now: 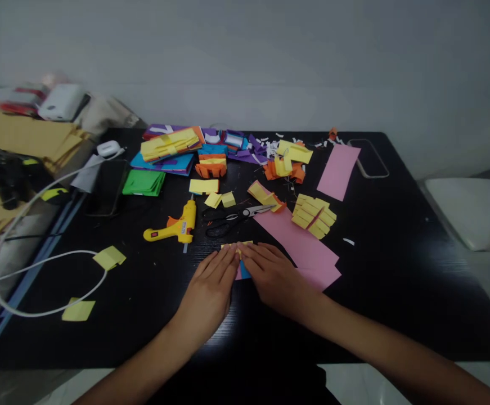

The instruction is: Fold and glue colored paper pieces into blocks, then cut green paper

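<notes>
Both hands meet over a small stack of coloured paper [244, 271], with yellow, blue and pink parts showing between them. My left hand [212, 283] lies on its left side, fingers together and pointing away from me. From the right, my right hand [275, 279] presses on the same paper, its fingertips touching those of my left. The fingers hide most of the paper. Just beyond the hands are black-handled scissors [245, 212] and, to the left, a yellow glue gun [181, 223]. Pink paper sheets [299, 239] reach out beside my right hand.
Folded yellow paper [314, 216], a green paper stack [143, 183] and several coloured bundles lie farther back with white scraps. A phone [368, 158] rests at the back right. A white cable [37, 256] loops over the left side near yellow pieces [109, 257].
</notes>
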### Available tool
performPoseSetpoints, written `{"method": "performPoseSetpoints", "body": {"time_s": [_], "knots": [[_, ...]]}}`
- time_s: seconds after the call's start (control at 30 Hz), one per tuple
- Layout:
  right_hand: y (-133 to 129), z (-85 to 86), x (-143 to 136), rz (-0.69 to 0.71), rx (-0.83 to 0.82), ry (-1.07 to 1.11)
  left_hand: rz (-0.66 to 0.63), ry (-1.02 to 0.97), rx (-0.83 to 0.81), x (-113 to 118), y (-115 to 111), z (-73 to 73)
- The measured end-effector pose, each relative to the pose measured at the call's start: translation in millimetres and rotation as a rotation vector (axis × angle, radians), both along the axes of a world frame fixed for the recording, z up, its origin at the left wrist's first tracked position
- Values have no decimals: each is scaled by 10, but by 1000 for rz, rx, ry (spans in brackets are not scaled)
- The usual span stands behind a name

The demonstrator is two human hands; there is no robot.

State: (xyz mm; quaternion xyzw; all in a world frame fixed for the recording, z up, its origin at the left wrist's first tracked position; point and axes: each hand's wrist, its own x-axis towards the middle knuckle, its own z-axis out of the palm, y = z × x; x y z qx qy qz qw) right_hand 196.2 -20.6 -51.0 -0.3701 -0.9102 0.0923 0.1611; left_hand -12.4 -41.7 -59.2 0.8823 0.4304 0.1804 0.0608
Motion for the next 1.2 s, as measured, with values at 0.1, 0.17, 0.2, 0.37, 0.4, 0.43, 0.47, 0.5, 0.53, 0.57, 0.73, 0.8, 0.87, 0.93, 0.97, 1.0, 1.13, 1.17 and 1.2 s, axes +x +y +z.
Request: {"method": "performPoseSetpoints", "body": {"time_s": [0.1, 0.17, 0.2, 0.37, 0.4, 0.43, 0.47, 0.5, 0.53, 0.57, 0.73, 0.8, 0.87, 0.93, 0.97, 1.0, 1.13, 1.17, 1.2], "knots": [[7, -32, -12, -16, -7, -7, -9, -5, 19, -1, 26, -16], [45, -43, -13, -29, -16, 2, -15, -9, 32, -10, 59, -24], [76, -42, -11, -24, -27, 10, -17, -15, 34, -17, 81, -29], [269, 2, 22, -3, -107, 51, -26, -97, 14, -54, 218, -66], [294, 7, 29, -11, -114, 62, -27, -122, 16, -60, 242, -77], [311, 6, 34, -17, -119, 71, -24, -143, 18, -66, 261, -88], [318, -1, 37, -21, -122, 78, -25, -157, 21, -71, 275, -99], [317, -14, 40, -26, -122, 85, -25, -167, 24, -74, 283, -109], [311, -31, 42, -30, -120, 96, -25, -172, 26, -77, 288, -116], [301, -52, 44, -36, -116, 110, -24, -173, 28, -79, 289, -122], [255, -139, 55, -64, -101, 169, -12, -147, 21, -83, 293, -123], [254, -149, 64, -65, -101, 181, -17, -149, 21, -86, 300, -126], [257, -151, 74, -58, -105, 192, -18, -166, 27, -86, 304, -139], [259, -154, 83, -49, -114, 195, -15, -177, 40, -83, 301, -157], [258, -157, 85, -51, -118, 196, -14, -177, 50, -80, 297, -168], [255, -161, 87, -55, -123, 197, -13, -175, 61, -77, 292, -178], [239, -182, 84, -62, -133, 193, -14, -163, 98, -69, 275, -211], [235, -184, 82, -59, -134, 189, -14, -161, 98, -69, 273, -214], [232, -183, 80, -58, -134, 185, -13, -160, 94, -71, 270, -214]]}}
